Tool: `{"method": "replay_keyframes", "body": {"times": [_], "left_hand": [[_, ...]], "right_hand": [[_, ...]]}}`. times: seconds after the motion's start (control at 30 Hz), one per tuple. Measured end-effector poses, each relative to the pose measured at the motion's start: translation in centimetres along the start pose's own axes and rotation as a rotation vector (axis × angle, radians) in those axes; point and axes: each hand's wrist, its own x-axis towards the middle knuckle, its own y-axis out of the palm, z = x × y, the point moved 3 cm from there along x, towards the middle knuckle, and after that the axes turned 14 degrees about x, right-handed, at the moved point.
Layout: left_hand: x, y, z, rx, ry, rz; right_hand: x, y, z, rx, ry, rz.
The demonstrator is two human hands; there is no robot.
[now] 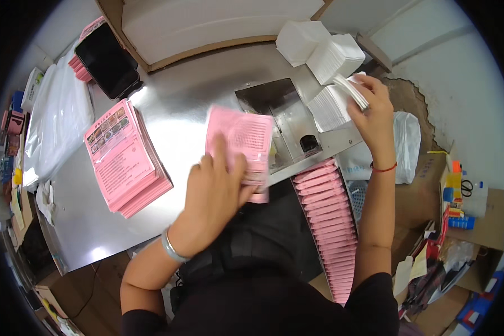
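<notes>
My left hand [210,187] is slightly blurred over the middle of the metal table. Its fingers lie across a pink printed packet [252,131], with the thumb at the packet's lower right edge. At the right, my right hand [375,103] is closed around a thin wad of folded white napkins [351,91]. Below that wad stands a stack of white napkins [327,108], and two more napkin stacks [336,56] sit behind it. A thick pile of flat pink printed packets [117,162] rests on the table to the left of my left hand.
A metal fixture with a dark opening [308,143] is set by the table's front edge. Below it, a long box holds a row of filled pink packets [327,224]. A black-screened device [107,60] stands at the back left, beside clear plastic bags [61,112]. Cardboard boxes [490,215] line the right.
</notes>
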Motion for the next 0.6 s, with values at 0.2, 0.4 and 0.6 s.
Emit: {"method": "replay_keyframes", "body": {"times": [0.2,0.4,0.6], "left_hand": [[0.0,1.8,3.0,-0.048,0.082,-0.288],[0.8,0.1,-1.2,-0.382,0.239,-0.374],[-2.3,-0.7,1.0,-0.728,0.217,0.023]], "right_hand": [[-8.9,9.1,13.9,0.131,-0.368,0.415],[-6.1,13.4,8.6,-0.006,-0.06,0.419],[-2.9,11.9,5.0,-0.244,0.017,0.163]]}}
